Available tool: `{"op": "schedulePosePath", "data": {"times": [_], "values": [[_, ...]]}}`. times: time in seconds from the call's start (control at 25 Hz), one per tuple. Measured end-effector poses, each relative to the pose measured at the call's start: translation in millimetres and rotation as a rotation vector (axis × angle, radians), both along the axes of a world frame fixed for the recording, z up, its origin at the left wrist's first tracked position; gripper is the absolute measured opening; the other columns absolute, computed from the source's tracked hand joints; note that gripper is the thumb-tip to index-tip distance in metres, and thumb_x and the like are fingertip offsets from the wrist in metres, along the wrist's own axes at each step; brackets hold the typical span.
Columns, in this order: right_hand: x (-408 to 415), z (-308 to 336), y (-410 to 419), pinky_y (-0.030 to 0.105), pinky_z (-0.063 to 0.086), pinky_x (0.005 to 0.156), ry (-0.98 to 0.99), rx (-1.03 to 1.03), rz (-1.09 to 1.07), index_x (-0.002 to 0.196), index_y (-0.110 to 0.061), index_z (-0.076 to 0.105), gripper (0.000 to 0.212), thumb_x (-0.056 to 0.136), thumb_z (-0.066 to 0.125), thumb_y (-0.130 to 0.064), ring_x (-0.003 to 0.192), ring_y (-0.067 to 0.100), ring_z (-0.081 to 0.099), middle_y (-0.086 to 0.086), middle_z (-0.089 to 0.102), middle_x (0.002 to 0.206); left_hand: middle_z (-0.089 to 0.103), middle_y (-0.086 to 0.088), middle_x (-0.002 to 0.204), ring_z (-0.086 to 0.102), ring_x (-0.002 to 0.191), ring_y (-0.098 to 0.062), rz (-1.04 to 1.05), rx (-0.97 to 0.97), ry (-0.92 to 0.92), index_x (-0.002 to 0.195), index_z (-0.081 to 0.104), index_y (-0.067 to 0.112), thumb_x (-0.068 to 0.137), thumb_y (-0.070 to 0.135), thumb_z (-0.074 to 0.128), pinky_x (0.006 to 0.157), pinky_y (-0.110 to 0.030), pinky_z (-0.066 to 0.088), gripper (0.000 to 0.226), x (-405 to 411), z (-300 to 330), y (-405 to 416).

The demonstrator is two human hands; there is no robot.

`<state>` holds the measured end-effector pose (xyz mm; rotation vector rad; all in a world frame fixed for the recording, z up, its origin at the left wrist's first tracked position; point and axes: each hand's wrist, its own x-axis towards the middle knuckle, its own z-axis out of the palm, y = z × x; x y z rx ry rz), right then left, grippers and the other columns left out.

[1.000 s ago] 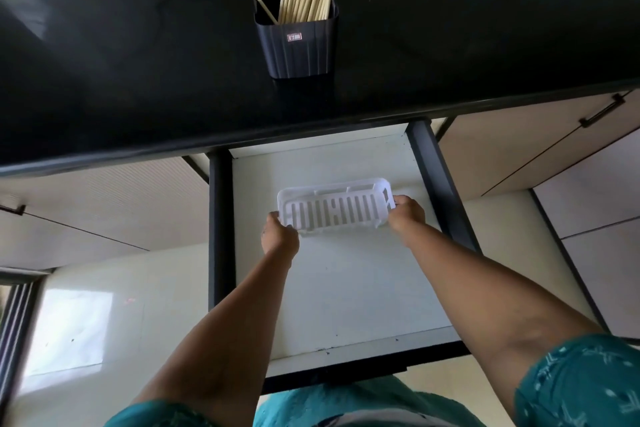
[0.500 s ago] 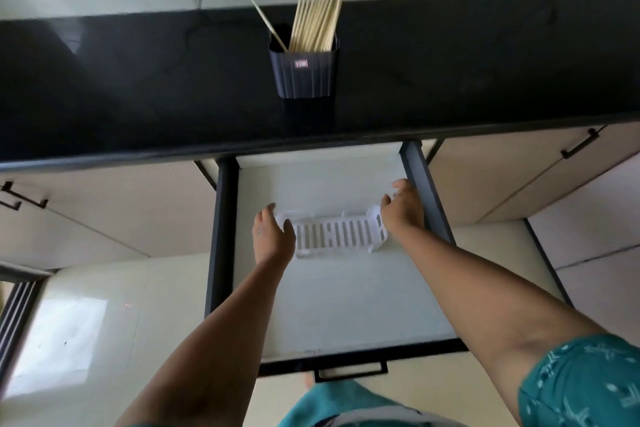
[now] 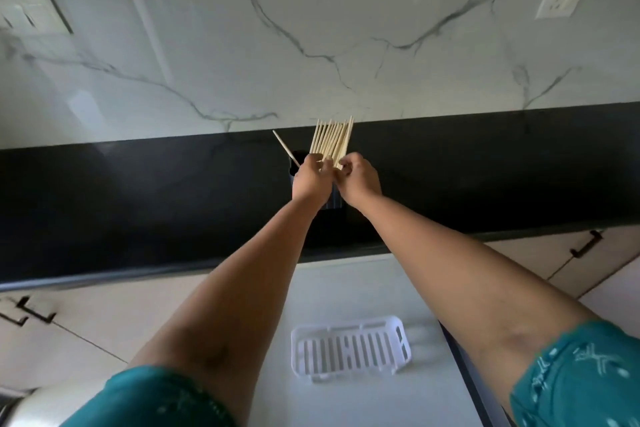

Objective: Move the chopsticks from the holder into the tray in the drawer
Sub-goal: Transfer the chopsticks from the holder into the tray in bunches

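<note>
A glossy black bench (image 3: pixel 138 205) runs across the view, and behind it rises a white marble wall (image 3: pixel 311 28) with grey veins, carrying a pale wall socket (image 3: pixel 559 0) at upper right and a switch plate (image 3: pixel 31 16) at far left. Below the bench's front edge are beige cabinet fronts (image 3: pixel 104 315) with black handles, one pair at lower left (image 3: pixel 26 312) and one at right (image 3: pixel 587 246). Teal patterned sleeves (image 3: pixel 575 381) fill the bottom corners, and a rounded metallic thing (image 3: pixel 31 406), too blurred to identify, sits at the lower left edge.
</note>
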<state>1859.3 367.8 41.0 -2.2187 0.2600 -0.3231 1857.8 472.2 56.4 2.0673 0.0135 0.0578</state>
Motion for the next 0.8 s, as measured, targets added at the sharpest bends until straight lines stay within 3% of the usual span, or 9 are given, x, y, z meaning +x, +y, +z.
{"op": "schedulePosePath", "data": {"times": [0.16,0.28,0.36,0.52,0.68,0.8], "values": [[51,5,-4,0.019,0.039,0.060,0.006,0.047,-0.050,0.114,-0.017,0.058,0.029,0.089,0.062,-0.032,0.089,0.014,0.054,0.005,0.060,0.117,0.061,-0.008,0.125,0.061,0.106,-0.027,0.014,-0.025,0.075,0.134,0.046,0.016,0.098,0.039,0.040,0.089,-0.044,0.053,0.043,37,2,-16],[96,-8,-21,0.027,0.044,0.079,-0.037,0.022,-0.190,0.119,-0.015,0.058,0.038,0.086,0.067,-0.031,0.115,0.025,0.053,0.009,0.058,0.124,0.059,-0.006,0.128,0.059,0.110,-0.026,0.045,-0.069,0.043,0.134,0.045,0.018,0.098,0.043,0.037,0.090,-0.040,0.051,0.045,65,-10,-18],[122,-17,-36,0.034,0.044,0.089,0.057,0.063,-0.275,0.129,-0.015,0.054,0.052,0.085,0.068,-0.038,0.124,0.027,0.047,0.008,0.055,0.133,0.060,-0.004,0.128,0.058,0.113,-0.023,0.058,-0.129,0.018,0.132,0.047,0.019,0.098,0.046,0.037,0.090,-0.036,0.049,0.045,81,-20,-20],[149,-31,-40,0.033,0.042,0.081,0.290,0.406,-0.076,0.130,-0.013,0.055,0.050,0.090,0.060,-0.044,0.114,0.025,0.056,0.008,0.059,0.131,0.063,0.001,0.116,0.059,0.109,-0.016,0.080,-0.268,-0.022,0.128,0.053,0.016,0.098,0.044,0.039,0.082,-0.027,0.046,0.043,84,-45,-20],[161,-39,-36,0.035,0.049,0.088,0.199,0.287,-0.135,0.129,-0.010,0.055,0.039,0.096,0.054,-0.030,0.115,0.028,0.059,0.011,0.060,0.129,0.064,-0.002,0.122,0.058,0.113,-0.016,0.049,-0.206,-0.058,0.132,0.052,0.015,0.097,0.043,0.042,0.086,-0.024,0.044,0.045,79,-55,-20],[161,-36,-43,0.032,0.046,0.077,0.137,0.298,-0.168,0.113,-0.007,0.060,0.029,0.096,0.053,-0.030,0.103,0.028,0.062,0.014,0.063,0.117,0.059,-0.006,0.131,0.054,0.121,-0.020,-0.023,-0.032,-0.089,0.137,0.046,0.012,0.096,0.041,0.047,0.097,-0.031,0.044,0.050,79,-52,-17]]}}
